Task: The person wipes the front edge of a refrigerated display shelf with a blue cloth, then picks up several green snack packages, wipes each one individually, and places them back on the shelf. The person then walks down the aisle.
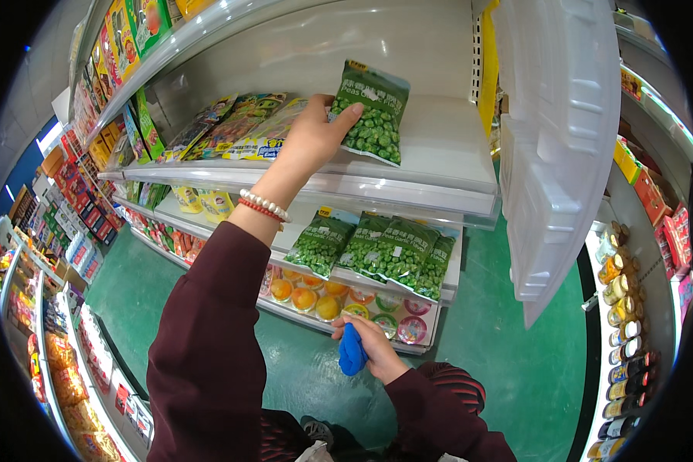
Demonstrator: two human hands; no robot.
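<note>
My left hand grips a green bag of garlic-flavor peas by its left side, thumb across the front. The bag is held upright over the white upper shelf; whether its base touches the shelf I cannot tell. Lower down, my right hand is closed around a bunched blue cloth. Just beyond that hand, several matching pea bags lean in an overlapping row on the shelf below. Flat snack pouches lie left of the held bag.
Fruit cups line the bottom shelf. A translucent plastic panel hangs at the right. Jars and bottles fill the far-right shelf, and packaged snacks stock the left one. Green floor lies between the shelving.
</note>
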